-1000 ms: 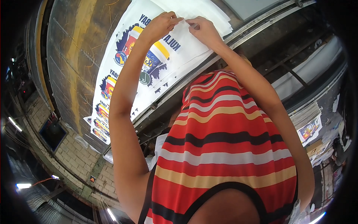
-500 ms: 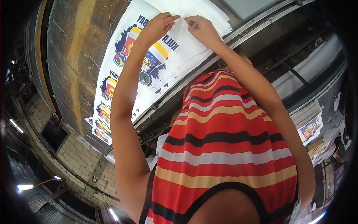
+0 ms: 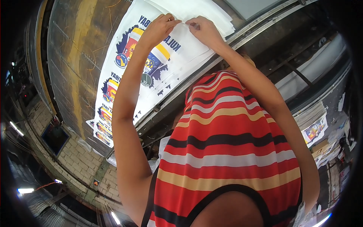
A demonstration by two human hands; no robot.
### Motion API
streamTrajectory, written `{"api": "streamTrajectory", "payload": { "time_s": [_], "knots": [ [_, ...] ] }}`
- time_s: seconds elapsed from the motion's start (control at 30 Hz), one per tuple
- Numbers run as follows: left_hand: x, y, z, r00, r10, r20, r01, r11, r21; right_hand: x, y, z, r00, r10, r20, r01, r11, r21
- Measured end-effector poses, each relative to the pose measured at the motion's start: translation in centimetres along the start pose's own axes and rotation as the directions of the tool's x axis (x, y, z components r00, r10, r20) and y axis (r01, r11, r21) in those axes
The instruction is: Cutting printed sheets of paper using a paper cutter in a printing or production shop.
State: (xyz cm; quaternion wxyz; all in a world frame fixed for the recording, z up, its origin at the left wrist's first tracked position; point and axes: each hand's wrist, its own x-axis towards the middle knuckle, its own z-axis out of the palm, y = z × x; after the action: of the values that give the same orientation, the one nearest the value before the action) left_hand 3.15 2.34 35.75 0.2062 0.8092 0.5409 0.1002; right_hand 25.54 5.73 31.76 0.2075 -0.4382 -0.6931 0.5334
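Both hands are up at twelve o'clock, working the same spot. The left hand [image 3: 160, 28] has its fingers curled and pinched tight on the edge of a white sheet [image 3: 177, 56], and the right hand [image 3: 206, 30] meets it fingertip to fingertip, nipping that same edge. So neither hand is spread: both are closed narrow on thin material.

The sheet lies at the top of a stack of printed sheets [image 3: 124, 87] running from twelve o'clock down toward nine, colourful cup pictures repeating along it, all resting on a long worn surface [image 3: 75, 68] streaked yellow and brown. A metal rail [image 3: 234, 39] runs along the near side, just beside the stack's edge.

Now the risks, as I judge them. With such a small pinch, the fingers may catch two sheets instead of one, since the layers lie flush. A sharp tug from one corner could crease or tear the sheet, because the rest lies flat and may cling. Lifting it unevenly could drag the stack askew toward the rail. And the striped shirt [image 3: 227, 151] fills the middle of the view, so the near edge of the stack is hidden; anything snagging there can't be seen.
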Motion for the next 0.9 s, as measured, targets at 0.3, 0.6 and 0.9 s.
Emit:
{"api": "streamTrajectory", "payload": {
  "time_s": [0.3,0.6,0.9],
  "knots": [
    [0.1,1.3,-2.0,1.000,-0.027,-0.013,0.026,0.996,-0.089,0.8,-1.4,-0.2,1.000,0.018,0.005,-0.017,0.990,-0.141],
    [-3.4,4.8,-8.0,0.957,-0.288,0.044,0.290,0.922,-0.257,-2.2,-5.0,0.3,0.980,-0.195,0.035,0.192,0.979,0.073],
    [1.5,1.4,-2.2,0.964,-0.223,0.144,0.247,0.952,-0.179,0.1,0.6,-0.1,0.998,0.069,-0.001,-0.068,0.987,0.146]
  ]
}}
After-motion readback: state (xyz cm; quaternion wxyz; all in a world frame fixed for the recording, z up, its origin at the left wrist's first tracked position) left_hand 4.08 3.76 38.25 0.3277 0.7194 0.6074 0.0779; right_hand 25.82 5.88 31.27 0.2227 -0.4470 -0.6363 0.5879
